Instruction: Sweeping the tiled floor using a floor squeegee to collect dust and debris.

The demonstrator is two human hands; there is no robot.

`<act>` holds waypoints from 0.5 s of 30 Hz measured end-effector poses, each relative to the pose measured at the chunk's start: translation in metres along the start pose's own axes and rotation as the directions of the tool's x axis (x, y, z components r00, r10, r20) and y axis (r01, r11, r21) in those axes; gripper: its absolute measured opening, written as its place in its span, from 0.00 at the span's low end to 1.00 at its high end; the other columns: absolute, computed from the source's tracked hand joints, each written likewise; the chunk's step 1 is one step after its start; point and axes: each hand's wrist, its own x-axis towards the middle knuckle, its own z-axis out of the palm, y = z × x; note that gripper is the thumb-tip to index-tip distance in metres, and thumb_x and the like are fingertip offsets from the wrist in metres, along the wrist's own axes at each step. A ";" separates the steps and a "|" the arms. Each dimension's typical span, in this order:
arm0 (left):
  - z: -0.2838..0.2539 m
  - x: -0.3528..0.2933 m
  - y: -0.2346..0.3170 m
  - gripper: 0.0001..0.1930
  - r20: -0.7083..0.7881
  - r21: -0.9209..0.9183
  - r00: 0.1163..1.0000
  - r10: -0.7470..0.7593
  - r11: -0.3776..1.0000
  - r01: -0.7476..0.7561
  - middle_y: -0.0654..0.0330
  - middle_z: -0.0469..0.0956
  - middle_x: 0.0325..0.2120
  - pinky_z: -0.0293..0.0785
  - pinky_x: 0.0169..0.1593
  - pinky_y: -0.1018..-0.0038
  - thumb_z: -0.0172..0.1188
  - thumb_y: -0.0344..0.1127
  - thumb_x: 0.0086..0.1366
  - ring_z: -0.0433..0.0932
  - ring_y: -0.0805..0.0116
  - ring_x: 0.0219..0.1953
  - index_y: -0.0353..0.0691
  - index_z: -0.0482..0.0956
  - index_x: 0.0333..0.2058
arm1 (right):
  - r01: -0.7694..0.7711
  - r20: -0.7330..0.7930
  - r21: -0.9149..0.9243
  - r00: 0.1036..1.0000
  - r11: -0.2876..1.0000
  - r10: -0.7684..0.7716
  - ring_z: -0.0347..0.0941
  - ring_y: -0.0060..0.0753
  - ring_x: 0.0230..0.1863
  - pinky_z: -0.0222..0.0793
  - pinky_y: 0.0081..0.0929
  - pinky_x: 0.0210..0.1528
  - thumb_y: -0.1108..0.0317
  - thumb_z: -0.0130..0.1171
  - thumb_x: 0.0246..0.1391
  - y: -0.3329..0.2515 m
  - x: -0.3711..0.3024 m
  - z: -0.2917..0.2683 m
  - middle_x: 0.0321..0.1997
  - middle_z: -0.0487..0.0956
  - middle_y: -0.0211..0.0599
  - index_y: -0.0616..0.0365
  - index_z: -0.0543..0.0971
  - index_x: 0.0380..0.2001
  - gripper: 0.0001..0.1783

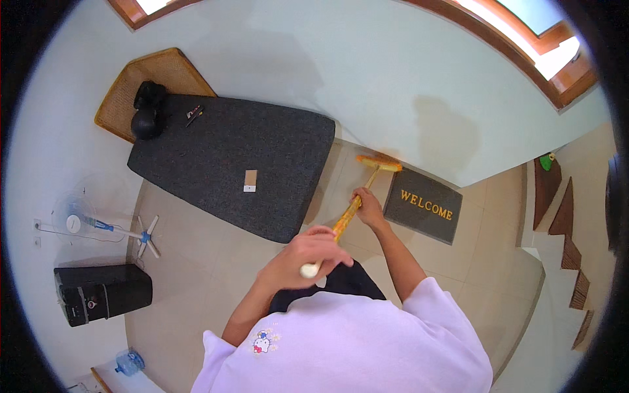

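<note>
Both my hands hold a long broom [345, 218] with a yellow patterned handle. My left hand [308, 254] is closed around its upper part, just beyond the white end cap [309, 270]. Farther down the handle, my right hand [369, 208] is wrapped round it. The yellow broom head [379, 162], with orange bristles, is on the tiled floor by the base of the wall. It lies close to the far left corner of a grey doormat [422, 229] with yellow lettering.
A dark grey mattress [229, 150] lies left, bearing a small brown-and-white box [250, 181] and a black helmet [146, 123]. A standing fan [105, 224], a black case [105, 293] and a blue water jug [130, 361] are farther left. Brown-topped stairs [563, 216] rise at right.
</note>
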 end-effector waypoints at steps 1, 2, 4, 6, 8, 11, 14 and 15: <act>0.003 0.003 -0.010 0.11 0.024 0.011 1.000 -0.002 1.000 0.002 0.67 0.73 0.19 0.61 0.43 0.71 0.50 0.19 0.41 0.69 0.73 0.20 0.42 0.74 0.23 | 0.027 -0.061 -0.018 0.998 0.999 -0.029 0.65 0.41 0.31 0.61 0.35 0.30 0.62 0.53 0.38 0.003 0.004 0.001 0.23 0.67 0.35 0.57 0.66 0.19 0.11; 0.005 -0.002 -0.012 0.11 0.022 0.016 1.000 0.003 1.000 -0.004 0.67 0.73 0.19 0.61 0.43 0.71 0.50 0.19 0.41 0.69 0.73 0.20 0.42 0.74 0.23 | 0.034 -0.065 -0.019 0.997 0.999 -0.035 0.65 0.41 0.31 0.61 0.35 0.30 0.62 0.53 0.38 0.005 0.003 0.001 0.23 0.67 0.35 0.57 0.66 0.19 0.11; 0.008 -0.013 -0.006 0.09 -0.014 0.001 0.999 -0.048 0.999 0.048 0.65 0.73 0.19 0.61 0.43 0.72 0.50 0.19 0.42 0.69 0.72 0.22 0.41 0.73 0.22 | -0.009 0.135 -0.162 0.990 0.987 0.031 0.65 0.41 0.32 0.61 0.35 0.30 0.61 0.53 0.38 0.004 -0.011 -0.001 0.23 0.68 0.35 0.57 0.67 0.18 0.11; -0.007 -0.025 0.007 0.08 0.002 -0.007 0.997 -0.083 0.997 0.083 0.65 0.73 0.19 0.60 0.44 0.71 0.50 0.20 0.44 0.70 0.73 0.23 0.41 0.74 0.23 | 0.051 0.184 -0.170 0.983 0.984 -0.020 0.65 0.41 0.31 0.61 0.34 0.31 0.60 0.52 0.39 -0.008 -0.019 0.006 0.24 0.69 0.37 0.57 0.67 0.18 0.12; -0.021 -0.035 0.024 0.09 -0.056 -0.065 0.991 -0.119 0.991 0.115 0.66 0.73 0.19 0.60 0.44 0.69 0.50 0.21 0.43 0.70 0.75 0.21 0.42 0.75 0.23 | 0.118 0.232 -0.183 0.970 0.976 -0.074 0.65 0.41 0.31 0.61 0.34 0.31 0.59 0.51 0.39 -0.024 -0.026 0.011 0.26 0.69 0.38 0.57 0.67 0.18 0.13; -0.028 -0.053 0.040 0.10 -0.096 -0.061 0.984 -0.149 0.988 0.144 0.67 0.73 0.18 0.60 0.43 0.68 0.51 0.21 0.42 0.69 0.77 0.20 0.43 0.75 0.23 | 0.234 0.247 -0.125 0.949 0.964 -0.198 0.66 0.40 0.30 0.61 0.34 0.30 0.61 0.50 0.40 -0.049 -0.029 0.018 0.23 0.69 0.37 0.57 0.66 0.16 0.12; -0.023 -0.050 0.052 0.11 -0.129 -0.012 0.981 -0.146 0.989 0.145 0.67 0.73 0.17 0.62 0.42 0.70 0.52 0.20 0.39 0.69 0.75 0.20 0.43 0.75 0.23 | 0.294 0.180 -0.050 0.943 0.954 -0.281 0.66 0.40 0.29 0.61 0.33 0.29 0.64 0.50 0.40 -0.066 -0.017 0.021 0.20 0.69 0.36 0.57 0.66 0.14 0.10; -0.017 -0.045 0.055 0.11 -0.146 0.049 0.981 -0.131 0.989 0.139 0.67 0.72 0.17 0.62 0.41 0.71 0.52 0.20 0.39 0.68 0.74 0.20 0.43 0.75 0.24 | 0.305 0.181 -0.055 0.939 0.951 -0.291 0.66 0.40 0.28 0.61 0.32 0.29 0.66 0.50 0.39 -0.070 -0.005 0.021 0.20 0.69 0.35 0.57 0.66 0.15 0.09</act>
